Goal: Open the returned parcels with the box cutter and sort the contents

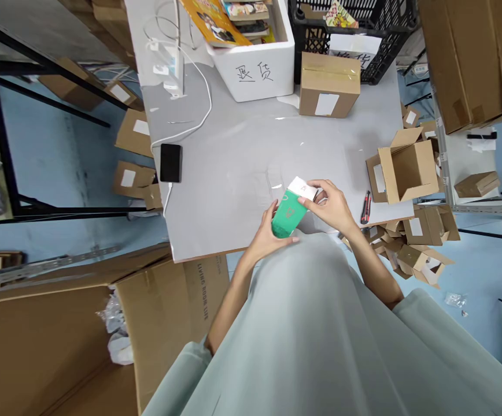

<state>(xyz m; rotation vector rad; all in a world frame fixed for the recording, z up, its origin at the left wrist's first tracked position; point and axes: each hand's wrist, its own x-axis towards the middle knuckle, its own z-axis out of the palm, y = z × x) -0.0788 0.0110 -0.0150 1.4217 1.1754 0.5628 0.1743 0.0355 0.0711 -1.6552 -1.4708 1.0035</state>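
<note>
A small green and white box (292, 208) is held over the near edge of the grey table (242, 150). My left hand (267, 231) wraps round its lower green end. My right hand (331, 205) grips the upper white end with thumb and fingers pinched on it. An open, empty cardboard carton (407, 167) stands at the table's right edge, a little right of my right hand. A red utility knife (366, 207) lies between that carton and my right hand.
A taped cardboard box (329, 84), a white foam bin (257, 66) of books and a black crate (355, 29) stand at the table's far side. A black charger block (171, 163) with a white cable lies left. Several small cartons litter the floor right; large cardboard boxes (60, 323) stand near left.
</note>
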